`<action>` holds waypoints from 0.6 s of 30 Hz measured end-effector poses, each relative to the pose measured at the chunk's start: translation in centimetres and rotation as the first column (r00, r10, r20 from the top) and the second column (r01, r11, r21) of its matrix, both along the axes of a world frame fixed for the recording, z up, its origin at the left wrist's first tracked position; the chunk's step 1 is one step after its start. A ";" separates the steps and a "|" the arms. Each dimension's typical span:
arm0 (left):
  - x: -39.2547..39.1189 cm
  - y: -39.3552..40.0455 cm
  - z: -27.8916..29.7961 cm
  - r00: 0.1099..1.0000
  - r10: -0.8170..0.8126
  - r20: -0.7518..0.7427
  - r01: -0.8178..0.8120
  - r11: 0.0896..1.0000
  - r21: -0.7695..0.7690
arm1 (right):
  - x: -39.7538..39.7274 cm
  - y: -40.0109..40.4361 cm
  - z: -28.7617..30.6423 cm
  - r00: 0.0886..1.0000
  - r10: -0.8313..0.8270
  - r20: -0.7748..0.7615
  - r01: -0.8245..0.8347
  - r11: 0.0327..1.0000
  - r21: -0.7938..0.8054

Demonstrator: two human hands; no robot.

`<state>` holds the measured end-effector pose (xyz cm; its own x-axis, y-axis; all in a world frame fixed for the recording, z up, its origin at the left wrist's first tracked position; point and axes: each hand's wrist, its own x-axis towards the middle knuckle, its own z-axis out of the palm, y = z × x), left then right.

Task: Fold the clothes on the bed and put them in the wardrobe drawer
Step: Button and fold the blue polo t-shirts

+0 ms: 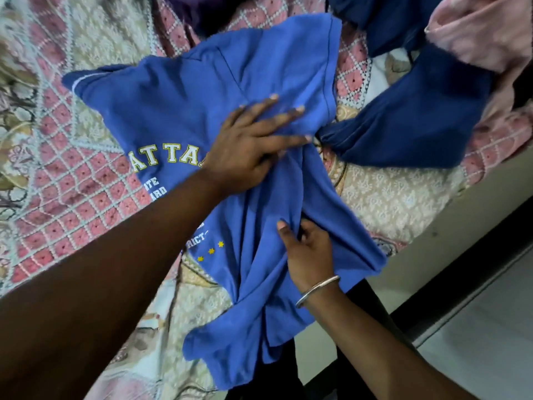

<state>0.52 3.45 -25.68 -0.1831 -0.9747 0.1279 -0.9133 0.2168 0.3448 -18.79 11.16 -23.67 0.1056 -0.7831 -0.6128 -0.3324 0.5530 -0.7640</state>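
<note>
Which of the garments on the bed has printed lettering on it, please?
The lighter blue shirt under both hands: it bears white and yellow letters and small yellow stars. The dark navy garment and pink one look plain.

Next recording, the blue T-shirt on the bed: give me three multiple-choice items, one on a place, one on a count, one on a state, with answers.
1. Where does the darker navy garment lie relative to the blue T-shirt?
A. to its right
B. under the left hand
C. on the floor

2. How many yellow stars show on the shirt?
A. one
B. three
C. six

3. What is the left hand doing?
A. hanging idle
B. lying flat on the shirt
C. holding a hanger

Answers: 1 A, it spreads on the bedspread beside the shirt. 2 B, three in a row beside the print. 3 B, fingers lie straight on the fabric, while the right hand pinches a fold.
</note>
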 end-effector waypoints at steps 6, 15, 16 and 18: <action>0.2 -1.9 1.3 0.939 -0.340 0.056 0.339 0.940 0.035 | -1.7 1.3 0.7 0.994 -0.076 0.078 0.071 0.996 0.061; -1.3 -4.9 2.5 0.996 -0.093 0.011 0.091 0.986 0.140 | -6.1 1.4 0.8 0.953 0.241 -0.185 -0.237 0.971 0.042; -1.8 -4.8 2.8 0.986 -0.165 0.029 0.161 0.979 0.121 | -6.7 1.4 0.6 0.965 0.196 -0.172 -0.192 0.981 0.038; -2.6 -3.9 2.9 0.920 -0.385 0.068 0.378 0.921 0.096 | -7.4 1.2 0.5 0.982 0.114 -0.148 -0.118 0.993 -0.020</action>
